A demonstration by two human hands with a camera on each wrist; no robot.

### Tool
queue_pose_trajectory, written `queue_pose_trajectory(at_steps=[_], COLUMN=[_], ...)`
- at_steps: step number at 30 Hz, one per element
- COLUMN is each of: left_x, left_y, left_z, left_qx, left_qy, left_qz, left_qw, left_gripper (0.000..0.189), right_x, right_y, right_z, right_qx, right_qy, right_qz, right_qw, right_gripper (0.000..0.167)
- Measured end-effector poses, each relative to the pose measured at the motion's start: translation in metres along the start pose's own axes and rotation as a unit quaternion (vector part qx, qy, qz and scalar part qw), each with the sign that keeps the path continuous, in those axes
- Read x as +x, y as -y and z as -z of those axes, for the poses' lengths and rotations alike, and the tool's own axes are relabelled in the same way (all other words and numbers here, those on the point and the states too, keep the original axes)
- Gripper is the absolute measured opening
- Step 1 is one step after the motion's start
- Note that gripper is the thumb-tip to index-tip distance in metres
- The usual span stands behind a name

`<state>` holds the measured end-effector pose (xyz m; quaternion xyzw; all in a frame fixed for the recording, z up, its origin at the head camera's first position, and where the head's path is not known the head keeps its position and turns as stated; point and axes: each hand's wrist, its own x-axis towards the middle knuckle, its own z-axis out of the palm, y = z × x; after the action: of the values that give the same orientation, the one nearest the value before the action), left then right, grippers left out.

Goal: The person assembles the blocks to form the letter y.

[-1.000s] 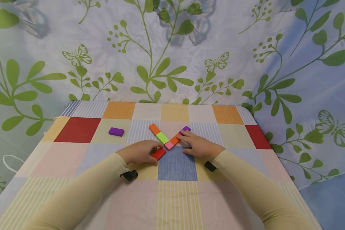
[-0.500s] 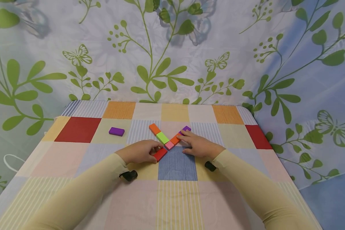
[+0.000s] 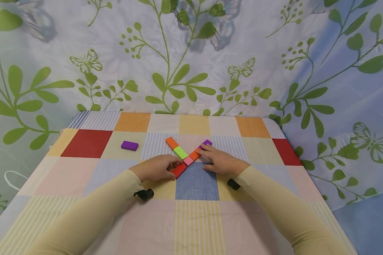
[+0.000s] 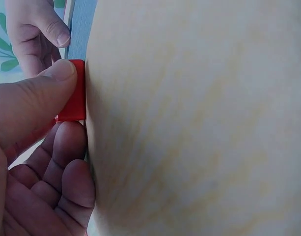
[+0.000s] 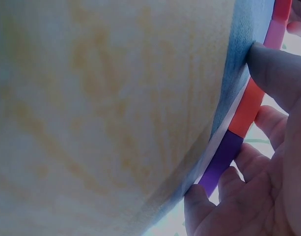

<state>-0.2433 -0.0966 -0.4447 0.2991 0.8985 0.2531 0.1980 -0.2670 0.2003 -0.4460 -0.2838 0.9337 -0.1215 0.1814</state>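
My left hand [image 3: 157, 168] pinches a red rectangular block [image 3: 179, 170] between thumb and fingers, low on the cloth. In the left wrist view the thumb presses on the red block [image 4: 77, 98], with fingers behind it. The block's far end meets the corner of a pink block [image 3: 188, 161], where two rows join in a V. Green [image 3: 180, 153] and orange [image 3: 171, 143] blocks form the left row. My right hand [image 3: 223, 161] lies over the right row with relaxed fingers, touching an orange block [image 5: 246, 110] and a purple block [image 5: 221, 160]. Its thumb rests on the cloth.
A separate purple block [image 3: 129, 145] lies on the left, beyond my left hand. A checked patchwork cloth [image 3: 198, 226] covers the table. Behind stands a curtain [image 3: 191, 53] with green leaves and butterflies, which also closes off the right side.
The red block, held in my left hand, has slid a little right and away from me, closing up to the pink block. My right hand has stayed in place.
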Motion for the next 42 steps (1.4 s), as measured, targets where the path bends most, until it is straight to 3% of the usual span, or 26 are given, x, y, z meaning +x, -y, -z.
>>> queue_pose_trajectory(at_steps=[42], left_x=[0.0021], left_y=[-0.0035], left_z=[-0.0006], left_qx=[0.017], left_qy=[-0.011], left_qz=[-0.015], left_qw=[0.9997], left_gripper=[0.051], right_x=[0.0], right_y=[0.0005], right_z=[0.0008], right_qx=[0.002], right_qy=[-0.001], right_qz=[0.002], right_qw=[1.0], right_gripper=[0.078])
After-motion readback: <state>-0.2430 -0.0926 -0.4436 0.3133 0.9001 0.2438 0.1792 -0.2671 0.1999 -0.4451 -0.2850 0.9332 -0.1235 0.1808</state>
